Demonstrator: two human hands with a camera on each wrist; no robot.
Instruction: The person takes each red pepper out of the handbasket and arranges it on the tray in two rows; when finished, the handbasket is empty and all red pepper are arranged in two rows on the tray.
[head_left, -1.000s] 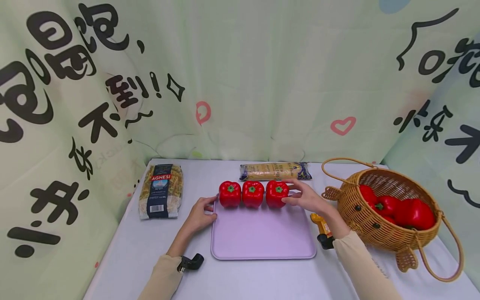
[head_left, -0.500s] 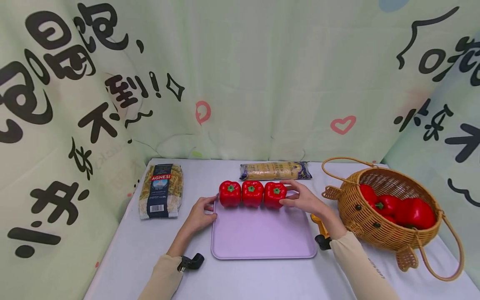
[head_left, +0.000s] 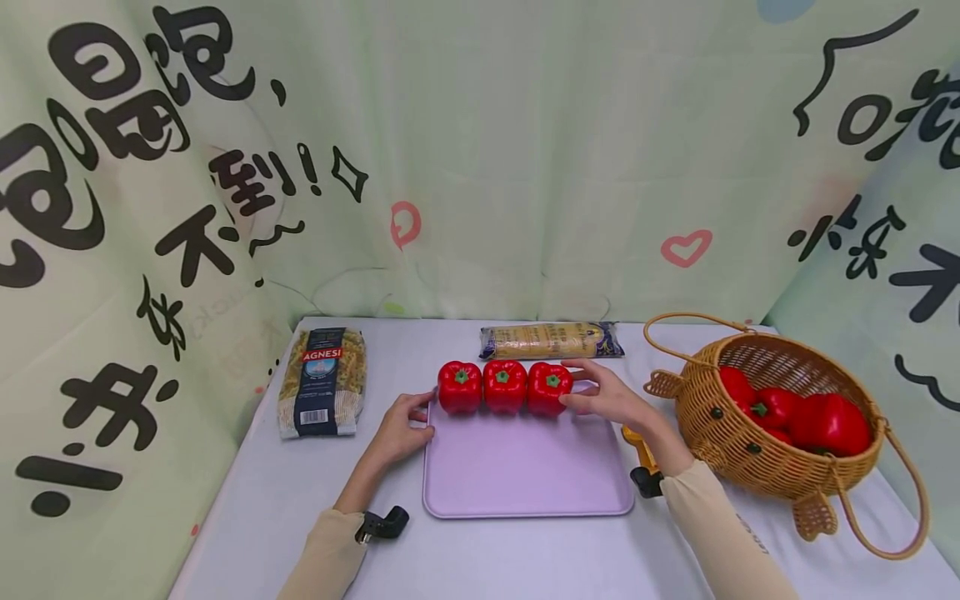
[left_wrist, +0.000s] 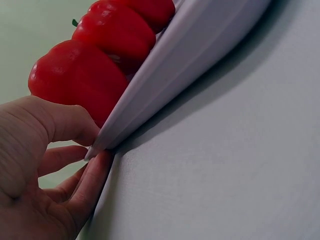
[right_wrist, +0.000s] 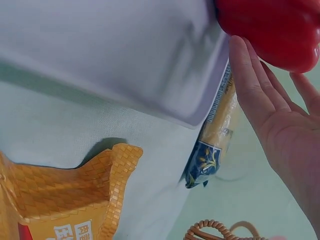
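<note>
Three shiny red bell peppers stand in a row along the far edge of a lilac tray [head_left: 528,475]. The left pepper [head_left: 460,387] and the middle pepper [head_left: 505,387] sit side by side, stems up. My right hand [head_left: 611,397] grips the right pepper [head_left: 545,390], thumb at its near side and fingers behind, close against the middle one. In the right wrist view the fingers [right_wrist: 250,82] lie along that pepper. At the tray's far left corner my left hand [head_left: 397,432] pinches the rim, the thumb [left_wrist: 75,122] on top and fingers beneath in the left wrist view.
An Agnesi pasta bag [head_left: 322,383] lies left of the tray, and a long noodle packet [head_left: 551,342] behind it. A wicker basket [head_left: 723,437] with several red peppers stands at right. An orange package [right_wrist: 65,205] lies by the tray's right side, partly behind my right arm.
My right hand has slid the right pepper a little leftward, narrowing the gap to the middle pepper. In the last half second it barely moves. My left hand stays on the tray rim.
</note>
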